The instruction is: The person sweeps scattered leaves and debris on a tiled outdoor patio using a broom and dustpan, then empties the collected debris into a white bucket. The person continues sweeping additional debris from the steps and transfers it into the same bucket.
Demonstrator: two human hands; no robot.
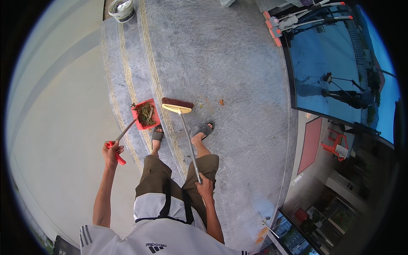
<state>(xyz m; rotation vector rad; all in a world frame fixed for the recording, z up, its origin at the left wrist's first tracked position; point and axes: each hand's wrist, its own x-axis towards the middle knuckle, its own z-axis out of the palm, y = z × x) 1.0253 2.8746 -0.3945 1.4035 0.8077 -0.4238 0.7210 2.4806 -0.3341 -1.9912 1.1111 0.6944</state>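
Note:
My left hand (112, 153) is closed round the red handle of a dustpan (155, 111), whose dark rod slants up to its red pan. Dry leaves and plant bits (145, 114) lie heaped in the pan, which rests on the steps' patterned edge by my left foot. In my right hand (205, 189) is the grey stick of a broom (177, 109). Its cream head with dark red bristles lies on the grey floor just right of the pan. A few scraps and an orange leaf (221, 102) are scattered right of the bristles.
A whitish bucket (121, 12) stands at the far left on the steps. Flat mops (276, 29) lean by a large reflecting glass pane (327, 76) on the right. Beyond an opening is a red chair (335, 145). Low steps with gold-patterned borders (149, 59) drop toward the left.

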